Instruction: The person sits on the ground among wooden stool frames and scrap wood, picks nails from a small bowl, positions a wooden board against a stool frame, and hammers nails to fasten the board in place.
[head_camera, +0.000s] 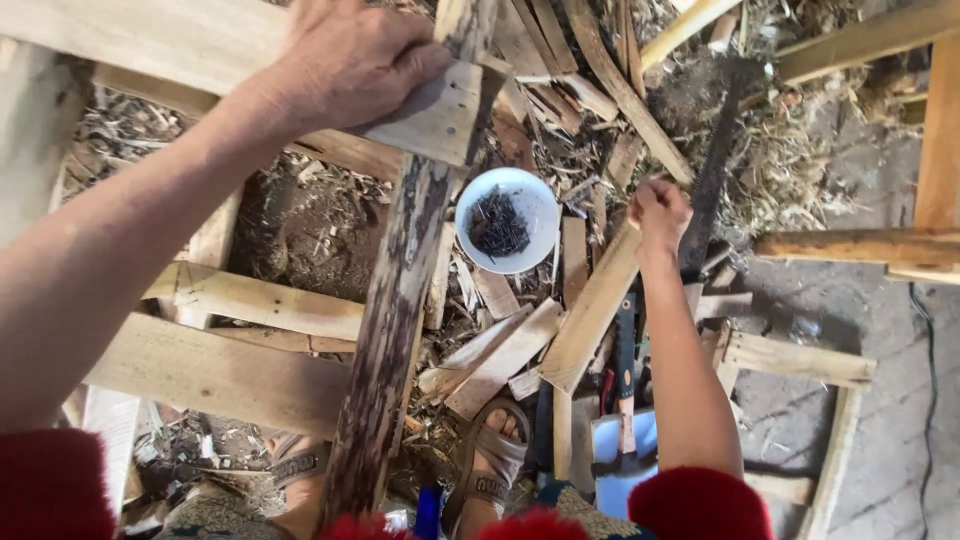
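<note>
Red fuzzy cuffs (50, 485) sit closest to the lens, one on each of your forearms at the bottom edge.

Left hand (345, 62): palm down, fingers curled over the upper edge of a pale flat board (430, 120). Grip is closed around that edge, with the fingertips out of sight behind the wood. The pale board lies across the top of a long dark weathered plank (390, 330), which runs from the upper middle of the view down toward your feet. The two pieces touch where they cross; small nail heads show on the pale board near that crossing.

Right hand (658, 208): fist closed tight, knuckles up, low over the scrap pile. It sits at the upper end of a light wooden slat (592, 310) that slants down to the left. You cannot tell whether the fist holds the slat or something small inside it.

White bowl (507, 220): round, holding a heap of dark nails, resting on the wood scraps between your two hands, just right of the dark plank.

Other notes: sandalled foot (490, 465) at bottom centre among splinters. A tool with a dark handle (625, 350) lies just left of your right forearm. Wooden frame pieces (250, 300) lie left of the plank.
</note>
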